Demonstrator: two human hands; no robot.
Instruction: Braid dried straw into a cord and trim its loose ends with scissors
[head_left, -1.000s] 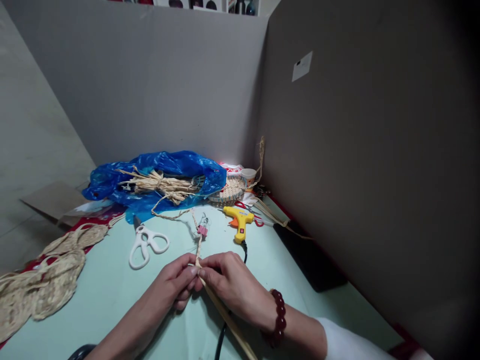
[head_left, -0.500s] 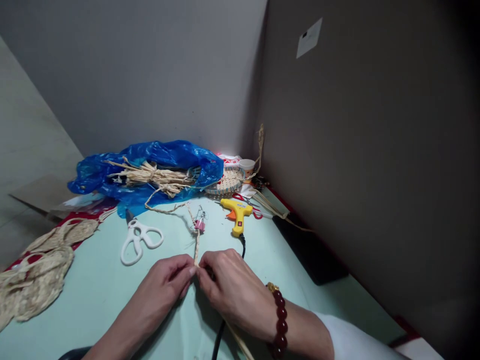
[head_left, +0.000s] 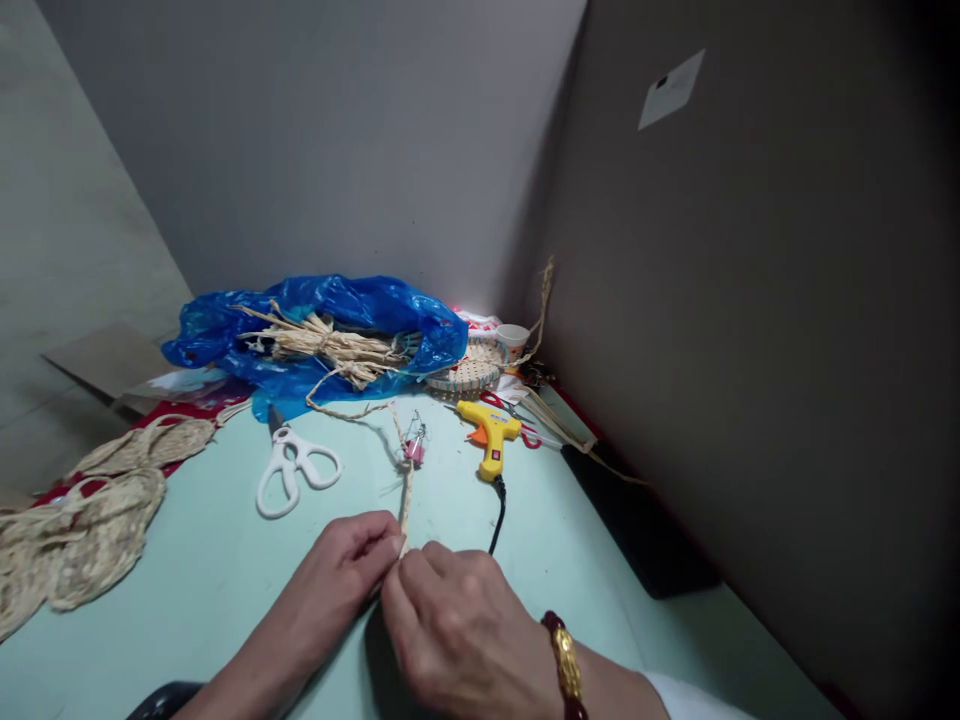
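Both hands are meeting low over the pale green table (head_left: 187, 590), wrists angling inward. The left hand (head_left: 352, 560) is pinching the near end of the braided straw cord (head_left: 406, 492) between thumb and forefinger. The right hand (head_left: 457, 630) is curling its fingers together against that spot, its knuckles hiding any grip. The thin tan cord is running straight away to a pink binder clip (head_left: 413, 450), with bare table lying between the scissors (head_left: 289, 470) and the glue gun (head_left: 491, 440)

On the desk (head_left: 195, 590), the scissors (head_left: 296, 470) lie left of the braid (head_left: 406, 492) and the glue gun (head_left: 491, 437) right of it. Far behind them a bag (head_left: 375, 305) carries a straw bundle (head_left: 330, 348) — woven pieces (head_left: 82, 530), perhaps mats, lie at the left edge.
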